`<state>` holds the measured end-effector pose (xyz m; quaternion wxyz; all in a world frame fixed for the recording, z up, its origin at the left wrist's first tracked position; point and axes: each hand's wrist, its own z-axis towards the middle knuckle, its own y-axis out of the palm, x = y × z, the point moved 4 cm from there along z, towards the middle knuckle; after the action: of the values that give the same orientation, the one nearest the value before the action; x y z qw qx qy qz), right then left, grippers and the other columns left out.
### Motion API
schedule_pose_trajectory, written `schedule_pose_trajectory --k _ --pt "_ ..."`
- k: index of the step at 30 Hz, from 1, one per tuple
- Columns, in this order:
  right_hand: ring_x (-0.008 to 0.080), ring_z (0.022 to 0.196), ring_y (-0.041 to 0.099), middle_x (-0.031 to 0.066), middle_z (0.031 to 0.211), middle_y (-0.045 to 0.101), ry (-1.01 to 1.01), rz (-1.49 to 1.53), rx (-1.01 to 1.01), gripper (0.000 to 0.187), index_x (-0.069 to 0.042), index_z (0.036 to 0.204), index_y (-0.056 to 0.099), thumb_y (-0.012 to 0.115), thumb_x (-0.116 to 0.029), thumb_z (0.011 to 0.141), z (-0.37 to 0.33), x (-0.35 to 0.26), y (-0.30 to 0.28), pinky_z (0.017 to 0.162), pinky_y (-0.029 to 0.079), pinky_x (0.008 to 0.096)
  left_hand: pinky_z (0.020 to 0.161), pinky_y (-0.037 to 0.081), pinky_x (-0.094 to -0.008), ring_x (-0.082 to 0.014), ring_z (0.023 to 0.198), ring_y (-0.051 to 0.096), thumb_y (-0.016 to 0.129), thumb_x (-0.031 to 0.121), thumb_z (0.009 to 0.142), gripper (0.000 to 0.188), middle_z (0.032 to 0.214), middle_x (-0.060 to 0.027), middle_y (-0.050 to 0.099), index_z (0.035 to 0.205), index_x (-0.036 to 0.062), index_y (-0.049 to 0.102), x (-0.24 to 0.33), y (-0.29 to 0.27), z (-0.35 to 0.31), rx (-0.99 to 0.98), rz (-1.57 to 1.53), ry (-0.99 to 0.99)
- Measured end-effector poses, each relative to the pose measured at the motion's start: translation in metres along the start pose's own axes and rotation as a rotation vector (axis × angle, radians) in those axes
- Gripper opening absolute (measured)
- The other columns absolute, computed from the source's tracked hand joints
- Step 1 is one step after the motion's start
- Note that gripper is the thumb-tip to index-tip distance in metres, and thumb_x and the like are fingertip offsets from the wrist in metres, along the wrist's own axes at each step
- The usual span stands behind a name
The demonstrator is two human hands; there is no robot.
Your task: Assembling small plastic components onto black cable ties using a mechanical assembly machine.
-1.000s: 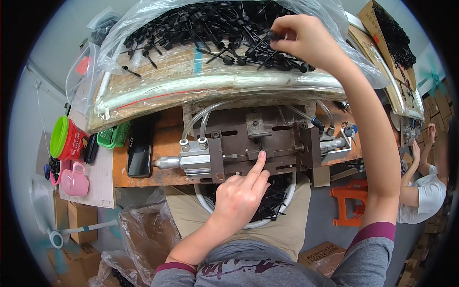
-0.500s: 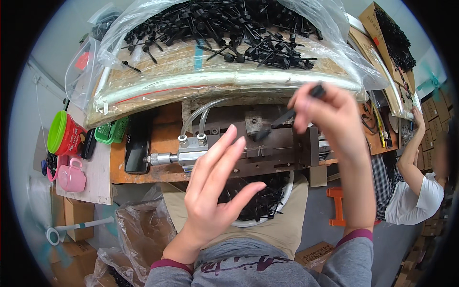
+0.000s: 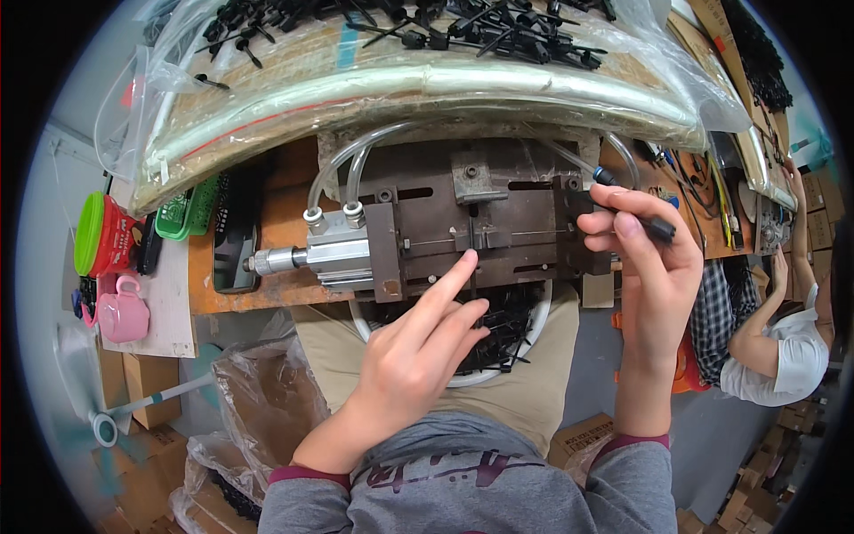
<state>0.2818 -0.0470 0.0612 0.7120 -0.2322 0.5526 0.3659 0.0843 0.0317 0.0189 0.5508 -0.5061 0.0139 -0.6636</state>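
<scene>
My right hand (image 3: pixel 654 254) is raised at the right end of a dark metal press fixture (image 3: pixel 525 233). Its fingers pinch a black plastic part (image 3: pixel 656 229) with a thick knobbed end. My left hand (image 3: pixel 414 356) holds nothing; its index finger stretches to the small block (image 3: pixel 483 238) at the fixture's middle, the others loosely bent. A thin black piece lies across that block, and I cannot tell whether the fingertip touches it. A silver air cylinder (image 3: pixel 340 254) with clear hoses forms the fixture's left end. Below, a white-rimmed tub (image 3: pixel 540 311) of black parts sits between my legs.
Beyond the fixture, a plastic-lined tray (image 3: pixel 427 84) bears a heap of black parts. Left are a phone-like black tray (image 3: pixel 238 249), a green basket (image 3: pixel 185 214), a red tub (image 3: pixel 120 236) and a pink cup (image 3: pixel 123 311). At right, another person (image 3: pixel 772 356) sits working.
My right hand has come down and right from above the fixture, carrying the black part. My left hand has lowered, its index finger now at the middle block. The view has tilted downward.
</scene>
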Motion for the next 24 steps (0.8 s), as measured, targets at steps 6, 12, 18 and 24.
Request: schedule_pose_trajectory --k 6,12,18,24 --pt "0.0417 0.12 0.058 0.0332 0.134 0.05 -0.161 0.105 -0.087 0.058 0.017 0.133 0.044 0.048 -0.032 0.1 -0.016 -0.005 0.0 0.099 0.049 0.0413 0.057 0.049 -0.0257 -0.016 0.06 0.062 0.081 0.011 0.066 0.028 0.122 -0.0126 0.067 0.091 0.0037 0.071 -0.003 0.022 0.005 -0.036 0.307 0.14" --pt "0.0406 0.119 0.059 0.0342 0.131 0.052 -0.142 0.085 -0.083 0.036 0.011 0.12 0.051 0.059 -0.008 0.092 -0.03 -0.009 0.008 0.098 0.05 0.0407 0.056 0.048 -0.0259 -0.0155 0.059 0.06 0.081 0.014 0.067 0.029 0.12 -0.0103 0.068 0.093 0.0057 0.071 -0.001 0.022 0.016 -0.073 0.362 0.119" --pt "0.0268 0.095 0.069 0.0254 0.123 0.061 -0.23 -0.31 -0.227 0.034 0.005 0.096 0.065 0.081 0.007 0.066 -0.04 -0.005 0.007 0.082 0.057 0.0359 0.057 0.05 -0.0265 -0.0166 0.061 0.063 0.082 0.014 0.068 0.031 0.118 -0.0101 0.069 0.097 0.0067 0.072 0.005 0.013 0.02 -0.148 0.316 0.114" --pt "0.0287 0.095 0.068 0.0208 0.126 0.061 -0.4 -0.781 -0.325 0.028 0.002 0.096 0.065 0.076 0.005 0.071 -0.055 0.016 0.031 0.078 0.057 0.0346 0.071 0.054 -0.0278 -0.0209 0.078 0.07 0.078 0.01 0.077 0.028 0.107 -0.0109 0.072 0.104 0.006 0.072 0.012 -0.048 0.069 0.079 0.288 0.273"
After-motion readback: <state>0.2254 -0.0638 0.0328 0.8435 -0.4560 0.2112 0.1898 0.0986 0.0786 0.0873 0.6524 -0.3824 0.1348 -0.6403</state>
